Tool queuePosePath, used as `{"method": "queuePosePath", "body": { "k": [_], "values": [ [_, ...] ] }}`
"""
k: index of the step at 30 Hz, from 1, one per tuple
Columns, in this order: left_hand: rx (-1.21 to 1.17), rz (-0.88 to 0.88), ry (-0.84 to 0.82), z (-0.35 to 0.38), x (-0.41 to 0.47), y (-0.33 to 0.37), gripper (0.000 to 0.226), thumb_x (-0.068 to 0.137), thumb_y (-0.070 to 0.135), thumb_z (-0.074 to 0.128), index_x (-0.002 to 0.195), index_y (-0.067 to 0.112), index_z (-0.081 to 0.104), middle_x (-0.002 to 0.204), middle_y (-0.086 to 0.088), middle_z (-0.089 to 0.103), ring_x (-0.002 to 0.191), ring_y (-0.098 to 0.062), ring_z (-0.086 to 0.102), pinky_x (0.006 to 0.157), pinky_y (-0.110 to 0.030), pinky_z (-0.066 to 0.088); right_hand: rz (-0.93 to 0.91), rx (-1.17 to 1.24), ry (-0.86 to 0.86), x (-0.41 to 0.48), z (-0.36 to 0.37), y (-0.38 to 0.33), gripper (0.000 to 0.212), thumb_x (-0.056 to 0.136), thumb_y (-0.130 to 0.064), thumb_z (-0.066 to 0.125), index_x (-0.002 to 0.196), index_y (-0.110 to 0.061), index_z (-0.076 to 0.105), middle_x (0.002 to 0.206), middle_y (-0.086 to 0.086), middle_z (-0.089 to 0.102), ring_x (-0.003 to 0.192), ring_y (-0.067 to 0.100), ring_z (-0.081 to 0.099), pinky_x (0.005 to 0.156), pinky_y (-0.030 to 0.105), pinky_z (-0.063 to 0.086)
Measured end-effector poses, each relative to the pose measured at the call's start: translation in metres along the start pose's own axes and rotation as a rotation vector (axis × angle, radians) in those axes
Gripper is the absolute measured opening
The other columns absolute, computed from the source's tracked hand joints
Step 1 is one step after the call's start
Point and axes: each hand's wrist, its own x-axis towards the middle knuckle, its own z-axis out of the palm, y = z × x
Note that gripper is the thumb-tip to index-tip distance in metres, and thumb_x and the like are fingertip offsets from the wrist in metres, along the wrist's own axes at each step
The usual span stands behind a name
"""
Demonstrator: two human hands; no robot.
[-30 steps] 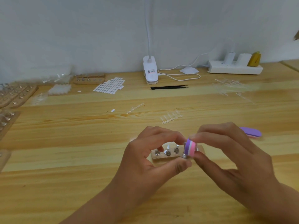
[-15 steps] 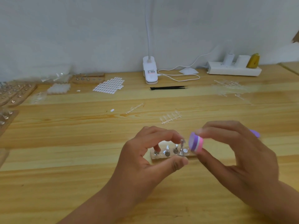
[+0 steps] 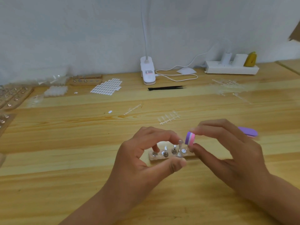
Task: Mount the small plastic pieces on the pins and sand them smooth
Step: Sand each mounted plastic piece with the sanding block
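left hand (image 3: 141, 159) fingers clamped on pin (image 3: 179, 147); right hand (image 3: 227, 153) fingers clamped on sanding block (image 3: 190, 138), just beside pin

A small hand-craft workshop: a long pale pine worktop (image 3: 65, 127) against a bare white wall (image 3: 65, 38). It carries a white clip-on gooseneck lamp (image 3: 147, 73), a white power strip (image 3: 230, 69), black pointed tweezers (image 3: 165, 88), small white oval plastic pieces (image 3: 106, 86) in rows, clear plastic sprues (image 3: 168, 118) and wooden blocks studded with metal pins (image 3: 86, 80).

Pin block (image 3: 158, 159) partly hidden behind left hand (image 3: 138, 161); lamp neck (image 3: 144, 21) cut off by top edge.
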Motion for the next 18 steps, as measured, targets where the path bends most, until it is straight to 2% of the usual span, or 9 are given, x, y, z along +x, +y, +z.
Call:
{"method": "queuePosePath", "body": {
  "k": [2,4,6,8,10,13,15,18],
  "values": [
    [0.006,0.0,-0.005,0.0023,0.0005,0.0003,0.03,0.071,0.038,0.079,0.099,0.032,0.072,0.099,0.015,0.069,0.092,-0.011,0.059,0.076,-0.015,0.044,-0.048,0.001,0.034,0.0001,-0.0007,-0.0024,0.02,0.093,-0.019,0.069,0.112,-0.023,0.064,0.107,-0.007,0.061,0.106,-0.002,0.059,0.094,0.008,0.04],
    [0.007,-0.002,-0.009,0.0037,-0.0005,0.0006,0.029,0.071,0.038,0.078,0.099,0.033,0.072,0.1,0.014,0.069,0.094,-0.013,0.059,0.076,-0.016,0.044,-0.099,0.019,0.0,-0.0023,0.0007,-0.0027,0.02,0.096,-0.018,0.067,0.116,-0.015,0.063,0.109,-0.002,0.061,0.103,0.008,0.062,0.091,0.015,0.045],
    [0.008,0.008,0.006,0.0017,-0.001,0.0009,0.029,0.071,0.039,0.078,0.099,0.034,0.072,0.1,0.016,0.069,0.092,-0.011,0.059,0.075,-0.016,0.045,-0.081,0.012,-0.046,-0.0028,0.0017,0.0034,0.02,0.095,-0.015,0.066,0.115,-0.016,0.065,0.106,0.001,0.063,0.1,0.011,0.062,0.089,0.019,0.048],
    [0.021,0.013,0.025,0.0002,-0.0007,0.0018,0.027,0.069,0.039,0.078,0.095,0.034,0.072,0.099,0.018,0.069,0.09,-0.008,0.059,0.074,-0.013,0.044,-0.021,0.001,-0.044,-0.0014,0.0013,0.0065,0.023,0.093,-0.016,0.066,0.116,-0.018,0.064,0.108,-0.004,0.062,0.106,0.003,0.06,0.091,0.013,0.044],
    [0.045,0.008,0.041,0.0018,-0.0002,0.0036,0.027,0.068,0.04,0.078,0.094,0.035,0.072,0.099,0.019,0.068,0.089,-0.005,0.058,0.074,-0.011,0.043,-0.038,-0.02,0.003,-0.001,0.0003,0.0032,0.028,0.092,-0.018,0.067,0.119,-0.016,0.06,0.113,-0.009,0.059,0.114,-0.006,0.055,0.096,0.008,0.039],
    [0.08,0.014,0.055,0.0042,-0.0017,0.0052,0.027,0.068,0.039,0.077,0.095,0.035,0.073,0.1,0.019,0.068,0.093,-0.007,0.059,0.075,-0.012,0.043,-0.09,-0.009,-0.027,-0.0043,0.0035,-0.0003,0.023,0.096,-0.017,0.065,0.118,-0.012,0.062,0.114,-0.001,0.061,0.114,0.01,0.061,0.1,0.016,0.042],
    [0.087,0.028,0.065,0.0028,-0.0021,0.0063,0.027,0.068,0.038,0.079,0.094,0.036,0.072,0.099,0.02,0.068,0.091,-0.006,0.059,0.075,-0.01,0.043,-0.043,-0.027,-0.069,-0.0032,0.0054,0.0049,0.019,0.095,-0.017,0.064,0.113,-0.012,0.068,0.11,0.002,0.063,0.111,0.016,0.061,0.101,0.019,0.043],
    [0.106,0.023,0.081,0.0023,-0.001,0.0074,0.03,0.065,0.034,0.083,0.093,0.036,0.072,0.097,0.022,0.067,0.089,-0.003,0.058,0.073,-0.007,0.041,0.01,-0.015,-0.017,0.0001,0.0023,0.0037,0.025,0.092,-0.019,0.066,0.116,-0.02,0.063,0.112,-0.004,0.062,0.118,0.01,0.059,0.102,0.016,0.04]
  ]
}}
